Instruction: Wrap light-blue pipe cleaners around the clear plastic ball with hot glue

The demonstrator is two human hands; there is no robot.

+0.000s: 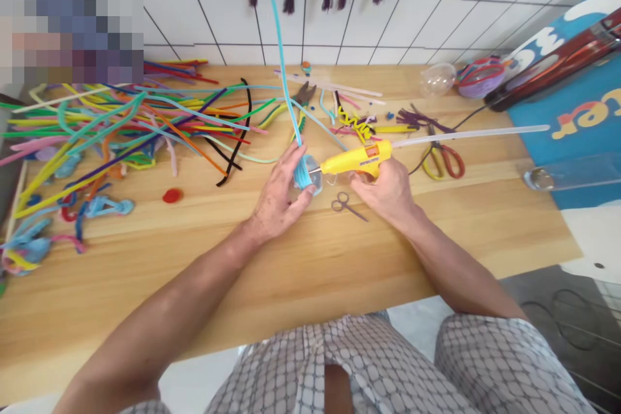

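Note:
My left hand (280, 197) is closed around a small clear plastic ball (317, 182) partly wrapped in light blue pipe cleaner. From it a long loose end of the blue pipe cleaner (283, 58) sticks up toward the wall. My right hand (385, 191) grips a yellow hot glue gun (361, 160), its metal nozzle at the ball's side. Whether the nozzle touches the ball I cannot tell. A long clear glue stick (470, 136) runs out of the gun's back. Just below the gun lies a small pair of scissors (349, 206).
Many coloured pipe cleaners (194, 113) pile up at the left. Behind my hands lie pliers (301, 100) and a yellow coil (356, 123). Red and yellow-handled scissors (444, 162) rest at the right. A red cap (173, 195), a clear ball (438, 79) and a wrapped ball (481, 76) are also on the table.

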